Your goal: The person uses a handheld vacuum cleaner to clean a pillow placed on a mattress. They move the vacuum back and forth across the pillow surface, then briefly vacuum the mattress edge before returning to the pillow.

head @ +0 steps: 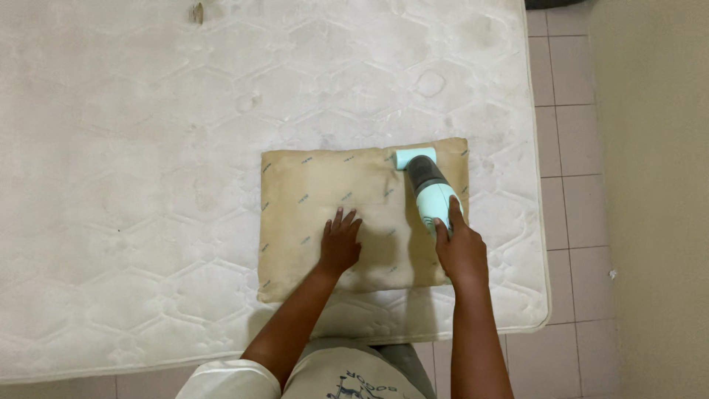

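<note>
Handheld vacuum (428, 188), mint green and dark grey: gripped in right hand (461, 251), nozzle on tan pillow (354, 214). Left hand (340, 242): flat, fingers spread, pressing pillow just beside. Pillow on white quilted mattress (148, 185).

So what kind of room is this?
Probably a bedroom. A bare quilted mattress fills most of the view, with a tan pillow lying on it and a tiled floor beside it. The left hand presses the pillow while the right hand holds a small handheld vacuum on it.
</note>
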